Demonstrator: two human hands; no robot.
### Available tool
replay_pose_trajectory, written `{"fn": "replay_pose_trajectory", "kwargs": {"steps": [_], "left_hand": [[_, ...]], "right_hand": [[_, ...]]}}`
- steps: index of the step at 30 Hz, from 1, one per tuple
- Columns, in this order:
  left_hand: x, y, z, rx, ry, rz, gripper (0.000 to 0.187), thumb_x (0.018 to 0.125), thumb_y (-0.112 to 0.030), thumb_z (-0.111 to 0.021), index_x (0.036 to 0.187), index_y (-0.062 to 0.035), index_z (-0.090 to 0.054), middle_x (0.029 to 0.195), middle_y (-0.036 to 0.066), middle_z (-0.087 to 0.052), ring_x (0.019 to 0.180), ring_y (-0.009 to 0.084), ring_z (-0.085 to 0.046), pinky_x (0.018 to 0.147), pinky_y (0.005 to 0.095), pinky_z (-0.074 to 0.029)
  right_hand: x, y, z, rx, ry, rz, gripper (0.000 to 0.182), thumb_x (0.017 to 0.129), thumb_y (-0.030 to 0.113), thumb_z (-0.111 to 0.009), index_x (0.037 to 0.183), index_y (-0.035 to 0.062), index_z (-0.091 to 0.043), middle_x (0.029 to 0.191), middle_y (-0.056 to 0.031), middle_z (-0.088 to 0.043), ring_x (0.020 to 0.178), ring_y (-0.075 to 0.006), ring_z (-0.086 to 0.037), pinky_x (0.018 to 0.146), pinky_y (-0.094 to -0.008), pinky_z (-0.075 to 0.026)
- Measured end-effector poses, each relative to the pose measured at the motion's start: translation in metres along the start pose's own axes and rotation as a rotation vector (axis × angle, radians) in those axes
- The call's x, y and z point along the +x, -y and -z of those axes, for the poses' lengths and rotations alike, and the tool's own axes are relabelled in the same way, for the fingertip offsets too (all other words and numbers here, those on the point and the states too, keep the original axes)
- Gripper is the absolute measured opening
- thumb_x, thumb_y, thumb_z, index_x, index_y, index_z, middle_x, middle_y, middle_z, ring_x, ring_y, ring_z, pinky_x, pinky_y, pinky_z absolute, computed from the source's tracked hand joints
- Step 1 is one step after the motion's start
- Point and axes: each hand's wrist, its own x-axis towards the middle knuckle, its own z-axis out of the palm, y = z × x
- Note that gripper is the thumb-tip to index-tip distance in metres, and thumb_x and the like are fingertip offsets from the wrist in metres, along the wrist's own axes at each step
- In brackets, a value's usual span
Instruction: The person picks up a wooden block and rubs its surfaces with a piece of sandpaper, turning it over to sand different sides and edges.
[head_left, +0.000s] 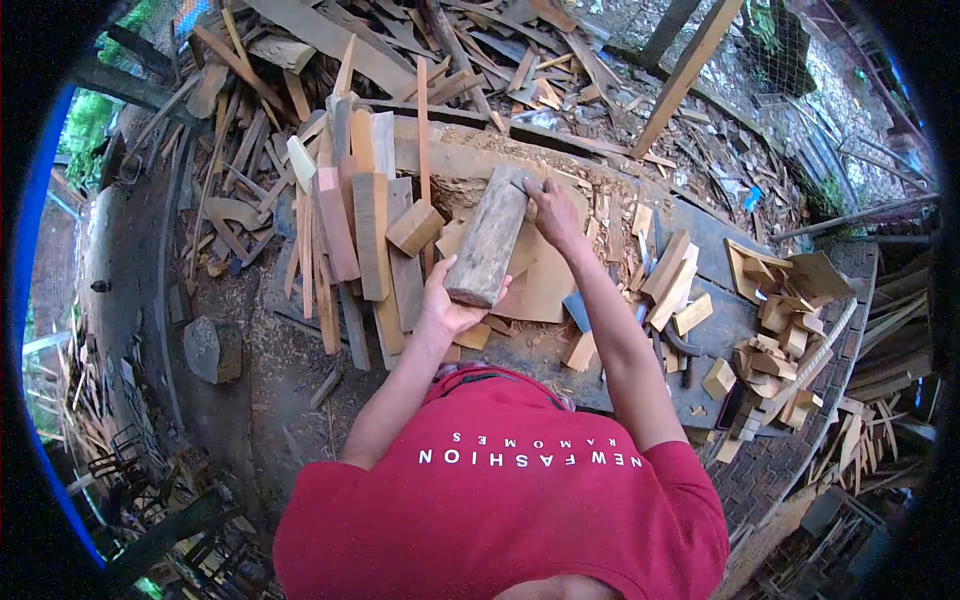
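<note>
A thick, weathered wood block (pixel 487 240) is tilted up in front of me, its grey-brown face toward the camera. My left hand (pixel 458 305) supports its lower end from beneath, fingers wrapped round the edge. At the upper right edge, my right hand (pixel 553 212) is closed with its fingertips against the wood. A small dark spot shows by those fingertips; I cannot make out what it is. Behind the block lies a flat brown board (pixel 545 285). Just left of it rests a short wood block (pixel 415 229) on the upright pieces.
Long wood offcuts (pixel 372 235) lean in a bundle on the left. Cut blocks (pixel 672 275) and a heap of small pieces (pixel 785 350) lie on the right of the workbench (pixel 640 385). A dark curved tool (pixel 683 345) is nearby. Scrap wood (pixel 500 50) covers the far ground.
</note>
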Motion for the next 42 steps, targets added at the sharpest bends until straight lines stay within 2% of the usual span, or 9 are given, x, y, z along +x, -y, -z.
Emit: {"fn": "replay_pose_trajectory", "kwargs": {"steps": [4,6,8,13,20,25,32,36,42], "left_hand": [[0.002,-0.002,0.002,0.026,-0.016,0.013,0.062,0.085,-0.04,-0.05,0.133,-0.0026,-0.039,0.127,0.023,-0.048,0.113,0.0453,-0.048,0.094,0.0549,-0.041],[0.002,-0.001,0.003,0.017,-0.02,0.03,0.062,0.084,-0.04,-0.05,0.133,-0.0028,-0.039,0.127,0.023,-0.048,0.113,0.045,-0.048,0.093,0.055,-0.041],[0.001,-0.001,0.002,0.014,-0.093,-0.063,0.057,0.087,-0.035,-0.046,0.132,-0.0008,-0.04,0.13,0.023,-0.046,0.117,0.0449,-0.046,0.097,0.054,-0.04],[-0.003,-0.001,0.003,0.028,-0.011,0.007,0.056,0.087,-0.035,-0.046,0.132,-0.0031,-0.042,0.129,0.021,-0.048,0.117,0.0372,-0.048,0.097,0.0534,-0.04],[0.005,-0.008,0.014,-0.083,-0.005,-0.026,0.057,0.086,-0.036,-0.049,0.133,-0.0046,-0.041,0.126,0.021,-0.05,0.117,0.0379,-0.048,0.097,0.0539,-0.039],[0.002,-0.004,0.008,-0.017,-0.002,0.011,0.059,0.087,-0.039,-0.048,0.133,-0.0031,-0.039,0.127,0.022,-0.048,0.113,0.0452,-0.048,0.092,0.0542,-0.042],[0.003,-0.002,0.008,-0.011,0.022,0.004,0.061,0.087,-0.039,-0.048,0.134,-0.0017,-0.037,0.128,0.025,-0.046,0.114,0.0445,-0.047,0.092,0.054,-0.042],[0.003,-0.003,0.009,0.001,0.032,0.013,0.063,0.085,-0.04,-0.05,0.133,-0.0012,-0.038,0.127,0.025,-0.047,0.114,0.0438,-0.047,0.092,0.0537,-0.042],[0.007,-0.005,0.012,0.049,-0.011,-0.014,0.057,0.084,-0.039,-0.05,0.128,-0.0022,-0.044,0.122,0.017,-0.053,0.111,0.0349,-0.052,0.094,0.0513,-0.041]], "right_hand": [[-0.029,0.024,0.007,0.019,0.065,0.102,0.051,0.074,0.001,-0.054,0.123,0.0143,-0.055,0.105,-0.0219,-0.053,0.09,-0.0367,-0.057,0.074,-0.0433,-0.049],[-0.071,0.059,0.024,0.123,-0.063,0.183,0.051,0.074,-0.002,-0.053,0.121,0.0184,-0.059,0.095,-0.0182,-0.053,0.084,-0.0336,-0.057,0.068,-0.0404,-0.049],[-0.109,0.077,0.035,0.255,-0.08,0.309,0.058,0.071,-0.004,-0.053,0.126,0.0143,-0.054,0.104,-0.0217,-0.052,0.088,-0.0346,-0.057,0.072,-0.0415,-0.05],[-0.166,0.113,0.056,0.206,0.029,0.231,0.061,0.068,-0.004,-0.054,0.125,0.0164,-0.054,0.103,-0.0172,-0.052,0.088,-0.0311,-0.056,0.068,-0.0388,-0.05],[-0.111,0.079,0.036,0.158,-0.04,0.392,0.06,0.068,-0.004,-0.057,0.123,0.0195,-0.057,0.099,-0.0149,-0.051,0.084,-0.0306,-0.054,0.067,-0.0371,-0.049],[-0.041,0.037,0.01,0.004,-0.093,0.279,0.053,0.074,-0.002,-0.053,0.122,0.0193,-0.059,0.098,-0.0146,-0.052,0.086,-0.0319,-0.055,0.07,-0.0388,-0.049],[0.025,-0.005,-0.006,-0.046,-0.033,0.036,0.051,0.077,-0.001,-0.049,0.122,0.0186,-0.058,0.096,-0.0182,-0.053,0.092,-0.0361,-0.056,0.075,-0.0424,-0.048],[0.014,0.011,0.006,-0.062,0.071,0.007,0.055,0.071,-0.005,-0.051,0.122,0.016,-0.054,0.101,-0.0197,-0.053,0.095,-0.0376,-0.057,0.077,-0.0452,-0.049],[-0.094,0.076,0.033,0.116,0.019,0.257,0.057,0.071,-0.003,-0.054,0.125,0.0162,-0.054,0.099,-0.0166,-0.05,0.084,-0.0336,-0.056,0.067,-0.0406,-0.05]]}}
